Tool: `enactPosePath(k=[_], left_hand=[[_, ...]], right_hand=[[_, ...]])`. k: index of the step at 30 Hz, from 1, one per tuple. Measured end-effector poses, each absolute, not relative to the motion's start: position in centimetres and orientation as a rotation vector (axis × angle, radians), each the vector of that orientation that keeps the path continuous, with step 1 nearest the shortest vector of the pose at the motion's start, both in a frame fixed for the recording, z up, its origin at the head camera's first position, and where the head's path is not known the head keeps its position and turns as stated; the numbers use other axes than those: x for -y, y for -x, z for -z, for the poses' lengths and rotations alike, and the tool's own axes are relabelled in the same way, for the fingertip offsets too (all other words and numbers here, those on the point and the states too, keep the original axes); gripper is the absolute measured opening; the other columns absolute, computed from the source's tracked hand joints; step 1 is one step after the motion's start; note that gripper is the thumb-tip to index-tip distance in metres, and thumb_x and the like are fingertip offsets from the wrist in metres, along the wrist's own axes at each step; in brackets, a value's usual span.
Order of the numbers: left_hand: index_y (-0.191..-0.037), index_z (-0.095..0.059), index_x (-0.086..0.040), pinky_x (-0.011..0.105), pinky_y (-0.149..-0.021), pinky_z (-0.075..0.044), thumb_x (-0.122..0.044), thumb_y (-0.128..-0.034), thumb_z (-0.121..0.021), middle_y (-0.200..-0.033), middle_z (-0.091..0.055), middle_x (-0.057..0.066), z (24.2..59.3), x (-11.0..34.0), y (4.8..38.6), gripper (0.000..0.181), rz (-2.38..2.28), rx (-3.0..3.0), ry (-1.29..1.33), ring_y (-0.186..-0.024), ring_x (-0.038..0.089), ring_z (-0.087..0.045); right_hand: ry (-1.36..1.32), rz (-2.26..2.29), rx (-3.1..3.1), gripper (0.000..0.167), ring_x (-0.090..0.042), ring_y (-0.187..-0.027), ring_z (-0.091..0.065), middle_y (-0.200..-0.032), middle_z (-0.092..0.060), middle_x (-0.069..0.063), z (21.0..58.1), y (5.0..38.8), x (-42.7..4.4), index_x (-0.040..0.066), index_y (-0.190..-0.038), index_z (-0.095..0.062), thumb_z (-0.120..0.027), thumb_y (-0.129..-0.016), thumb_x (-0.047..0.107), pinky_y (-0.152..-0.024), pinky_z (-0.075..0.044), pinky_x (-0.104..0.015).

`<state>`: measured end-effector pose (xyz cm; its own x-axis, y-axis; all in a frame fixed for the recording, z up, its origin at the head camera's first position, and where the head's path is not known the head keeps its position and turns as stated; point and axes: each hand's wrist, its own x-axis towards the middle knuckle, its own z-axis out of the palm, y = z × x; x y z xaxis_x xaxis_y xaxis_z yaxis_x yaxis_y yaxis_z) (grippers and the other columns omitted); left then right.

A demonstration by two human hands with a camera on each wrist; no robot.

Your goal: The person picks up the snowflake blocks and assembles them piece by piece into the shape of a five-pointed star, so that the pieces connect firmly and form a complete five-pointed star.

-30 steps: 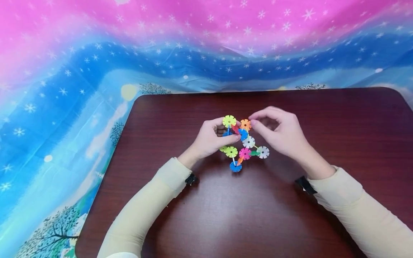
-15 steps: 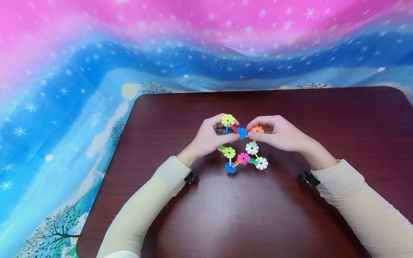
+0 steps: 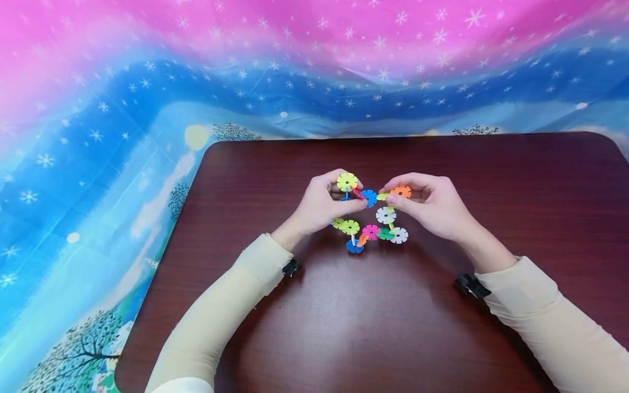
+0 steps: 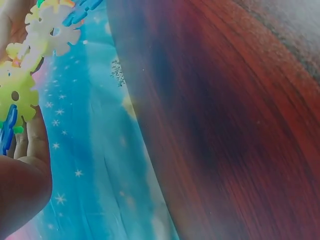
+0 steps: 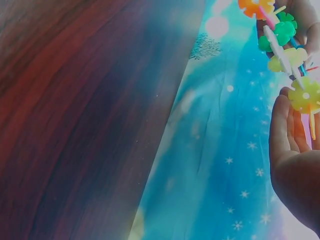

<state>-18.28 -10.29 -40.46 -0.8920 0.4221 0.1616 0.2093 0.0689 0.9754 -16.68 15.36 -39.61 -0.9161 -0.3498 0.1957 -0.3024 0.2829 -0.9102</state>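
A chain of slotted plastic snowflake discs hangs above the table between both hands. My left hand [image 3: 319, 207] pinches its upper left part between thumb and fingers, near a yellow-green disc [image 3: 346, 182], a red disc [image 3: 356, 192] and a blue disc [image 3: 369, 198]. With thumb and fingertips, my right hand [image 3: 434, 210] grips a small yellow disc [image 3: 383, 196] beside an orange disc [image 3: 402, 191]. Lower down hang a white disc [image 3: 385, 215], a pink disc [image 3: 371, 232] and a green disc [image 3: 386, 234]. Fingers partly hide the held discs.
Beneath the hands is a dark brown wooden table [image 3: 314, 327] with rounded corners. A pink and blue snowflake-patterned cloth [image 3: 295, 71] hangs behind it and along its left side. A black strap device [image 3: 473, 285] sits at the right wrist.
My right hand has shifted from the orange disc to the yellow one between it and the blue disc. The orange disc and the chain's right part have moved right; the left hand has barely moved.
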Motion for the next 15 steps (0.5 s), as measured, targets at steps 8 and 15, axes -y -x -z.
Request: enactPosePath(k=[8,15], left_hand=[[-0.111,-0.069,-0.003,0.041,-0.074,-0.063,-0.007,-0.0858,-0.085,-0.096,-0.075,0.009,40.3,9.61,18.15,0.03,-1.946,-2.165,-0.591,-0.082,0.024,-0.075],[-0.122,-0.068,-0.003,0.04,-0.078,-0.062,-0.014,-0.087,-0.086,-0.101,-0.075,0.008,39.99,9.55,18.62,0.041,-1.864,-2.145,-0.556,-0.088,0.024,-0.075]], right_hand=[[0.659,1.784,-2.51,0.027,-0.022,-0.077,-0.074,-0.103,-0.076,-0.005,39.57,16.08,-15.03,0.01,-0.118,-0.077,-0.081,-0.091,0.007,-0.07,-0.061,-0.027],[0.618,1.801,-2.483,0.027,-0.02,-0.079,-0.074,-0.1,-0.076,-0.008,39.51,16.2,-15.13,0.005,-0.118,-0.075,-0.08,-0.092,0.006,-0.072,-0.061,-0.027]])
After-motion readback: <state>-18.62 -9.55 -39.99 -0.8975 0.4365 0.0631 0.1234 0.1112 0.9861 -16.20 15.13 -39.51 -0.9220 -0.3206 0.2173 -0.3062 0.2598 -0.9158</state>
